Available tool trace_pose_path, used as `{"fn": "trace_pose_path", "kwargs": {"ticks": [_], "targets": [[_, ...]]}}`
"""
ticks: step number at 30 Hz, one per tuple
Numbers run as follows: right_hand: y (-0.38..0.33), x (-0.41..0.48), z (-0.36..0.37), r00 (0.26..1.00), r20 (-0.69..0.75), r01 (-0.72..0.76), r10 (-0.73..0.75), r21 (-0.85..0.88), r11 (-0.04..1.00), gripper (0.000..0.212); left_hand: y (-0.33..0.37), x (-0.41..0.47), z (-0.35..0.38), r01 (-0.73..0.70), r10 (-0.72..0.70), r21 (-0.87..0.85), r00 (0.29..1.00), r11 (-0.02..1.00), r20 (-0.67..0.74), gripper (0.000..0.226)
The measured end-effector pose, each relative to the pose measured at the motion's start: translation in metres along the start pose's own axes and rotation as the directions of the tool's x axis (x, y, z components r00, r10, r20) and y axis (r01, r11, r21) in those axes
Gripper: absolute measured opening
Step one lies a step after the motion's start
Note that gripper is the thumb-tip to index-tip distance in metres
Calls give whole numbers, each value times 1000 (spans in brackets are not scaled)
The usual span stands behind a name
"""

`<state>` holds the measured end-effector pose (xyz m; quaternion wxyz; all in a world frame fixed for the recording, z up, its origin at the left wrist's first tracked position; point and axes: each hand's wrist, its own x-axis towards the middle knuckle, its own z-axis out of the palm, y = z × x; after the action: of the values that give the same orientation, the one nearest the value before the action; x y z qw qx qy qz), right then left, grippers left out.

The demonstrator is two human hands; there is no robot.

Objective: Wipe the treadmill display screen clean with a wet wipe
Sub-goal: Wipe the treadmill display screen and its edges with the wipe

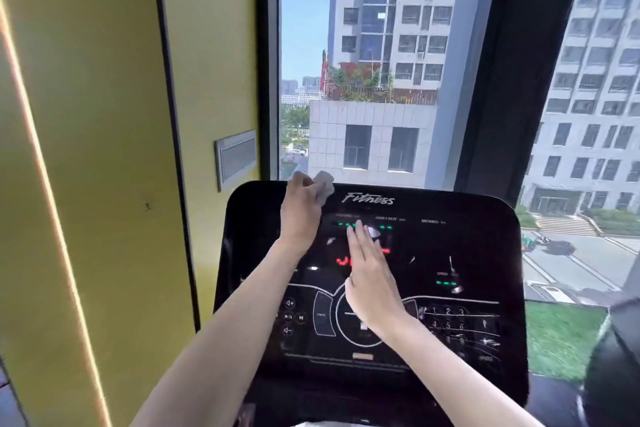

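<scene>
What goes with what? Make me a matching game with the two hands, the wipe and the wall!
Things:
1. left hand
2. right hand
3. wipe
4. wall

Clues:
A. yellow
B. white, bunched up at the top edge of the treadmill screen
C. fingers straight, flat over the glowing numbers
D. curled round the wipe

Pairs: 1-D, 2-C, 3-B, 4-A
</scene>
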<state>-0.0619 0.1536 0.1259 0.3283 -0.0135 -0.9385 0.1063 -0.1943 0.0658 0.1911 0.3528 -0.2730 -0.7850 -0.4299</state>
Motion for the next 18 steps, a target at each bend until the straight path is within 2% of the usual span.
{"fn": "trace_pose_path", "kwargs": {"ticks": [3, 5, 8, 9, 11, 12, 13, 14, 16, 17, 18], "targets": [[-28, 8, 14, 1000, 11, 26, -26, 23, 999, 81, -41, 2, -33, 49, -47, 37, 998, 998, -33, 24], [-46, 11, 22, 1000, 11, 28, -29, 62, 998, 81, -56, 1, -61, 118, -121, -41, 989, 992, -85, 19], [-68, 12, 32, 999, 10, 43, -44, 99, 994, 81, -89, -3, -93, 334, -343, -99, 934, 938, -100, 20], [-74, 10, 34, 999, 11, 48, -49, 96, 994, 80, -103, -5, -104, 462, -481, -172, 871, 870, -94, 19], [-79, 6, 35, 999, 5, 52, -53, 97, 994, 77, -132, -12, -126, 672, -753, -415, 656, 614, -51, 15], [-80, 5, 35, 999, -9, 40, -40, 118, 992, 73, -142, -19, -136, 717, -829, -503, 559, 482, 4, 18], [-82, 6, 34, 1000, -27, 17, -13, 156, 988, 68, -145, -26, -147, 724, -855, -579, 511, 375, 86, 20], [-84, 10, 33, 999, -33, -27, 35, 214, 976, 61, -143, -32, -155, 703, -835, -650, 517, 289, 188, 18], [-96, 22, 30, 982, 33, -184, 189, 428, 885, 46, -123, -43, -168, 656, -690, -741, 603, 143, 400, 14], [-105, 28, 27, 954, 120, -291, 274, 584, 758, 39, -112, -48, -171, 646, -580, -757, 654, 95, 486, 16], [-116, 33, 24, 915, 239, -390, 324, 726, 566, 34, -103, -52, -173, 650, -463, -758, 686, 44, 561, 20]]}}
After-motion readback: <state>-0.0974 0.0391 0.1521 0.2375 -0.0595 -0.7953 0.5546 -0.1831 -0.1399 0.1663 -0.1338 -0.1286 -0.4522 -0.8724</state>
